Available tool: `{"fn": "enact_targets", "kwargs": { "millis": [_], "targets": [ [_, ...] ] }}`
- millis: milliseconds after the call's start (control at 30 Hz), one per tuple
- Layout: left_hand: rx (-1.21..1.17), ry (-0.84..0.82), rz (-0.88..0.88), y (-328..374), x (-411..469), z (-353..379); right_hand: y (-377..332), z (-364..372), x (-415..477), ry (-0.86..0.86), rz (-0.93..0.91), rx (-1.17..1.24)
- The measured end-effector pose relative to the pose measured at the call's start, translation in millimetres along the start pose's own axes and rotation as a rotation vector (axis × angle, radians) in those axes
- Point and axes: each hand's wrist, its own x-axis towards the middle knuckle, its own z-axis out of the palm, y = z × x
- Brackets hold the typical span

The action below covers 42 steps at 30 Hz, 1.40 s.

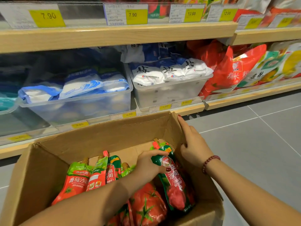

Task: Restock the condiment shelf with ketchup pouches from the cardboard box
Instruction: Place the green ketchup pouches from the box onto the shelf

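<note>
Left hand (149,162) clamped around the neck of a red-and-green spouted ketchup pouch (173,180), inside the open brown cardboard box (40,173) on the grey tiled floor (260,128). Right hand (193,142) laid flat, fingers spread, on the box's right flap. More pouches (91,175) upright at the box's left.

Salt bags (171,71) in clear bin (169,93); red flour bag (231,70) beside; grey floor tiles (260,128).

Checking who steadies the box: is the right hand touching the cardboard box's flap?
Touching. The head view shows the right hand resting on the cardboard box's right flap, fingers along its edge.
</note>
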Motion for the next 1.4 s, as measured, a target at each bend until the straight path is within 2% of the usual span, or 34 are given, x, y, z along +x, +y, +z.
{"fn": "enact_targets", "kwargs": {
  "millis": [133, 333, 400, 467, 567, 667, 867, 967, 1067, 1167, 1267, 1333, 1400],
  "targets": [
    [-0.140, -0.023, -0.010, 19.8, -2.6, -11.1, 1.1, -1.0, -0.8, 0.005, -0.002, -0.008],
    [-0.202, -0.010, 0.147, 68.4, -3.2, -49.5, -5.6, -14.9, 0.6, -0.107, -0.015, 0.060],
    [-0.190, 0.026, 0.196, 89.7, -2.2, -66.4, -13.4, -30.1, 2.7, -0.071, -0.043, 0.138],
    [-0.188, 0.063, 0.246, 113.8, -2.7, -85.4, -27.8, -49.0, 5.5, -0.030, -0.109, 0.277],
    [-0.168, 0.106, 0.332, 155.2, -8.1, -113.7, -61.3, -75.2, 9.2, -0.157, -0.227, 0.483],
    [-0.154, 0.159, 0.445, 199.5, -16.7, -139.3, -101.0, -89.9, 14.9, -0.217, -0.415, 0.474],
    [-0.126, 0.235, 0.606, 277.7, -29.8, -178.6, -161.8, -116.9, 38.9, 0.015, -0.604, 0.580],
    [-0.072, 0.286, 0.664, 300.9, -31.4, -190.2, -181.7, -128.8, 52.2, 0.064, -0.640, 0.615],
    [-0.030, 0.303, 0.667, 312.0, -29.9, -203.6, -193.6, -134.5, 66.6, 0.070, -0.652, 0.626],
    [-0.097, 0.274, 0.670, 313.9, -26.7, -221.8, -201.2, -139.3, 83.2, 0.099, -0.675, 0.657],
    [-0.193, 0.419, 0.683, 305.1, -15.0, -245.7, -212.8, -150.7, 101.9, 0.184, -0.670, 0.704],
    [0.008, 0.569, 0.594, 291.9, -1.0, -262.1, -223.3, -161.9, 116.3, 0.254, -0.677, 0.715],
    [0.407, 0.636, 0.410, 274.7, 14.8, -272.2, -236.1, -172.4, 131.2, 0.286, -0.689, 0.694]
  ]
}}
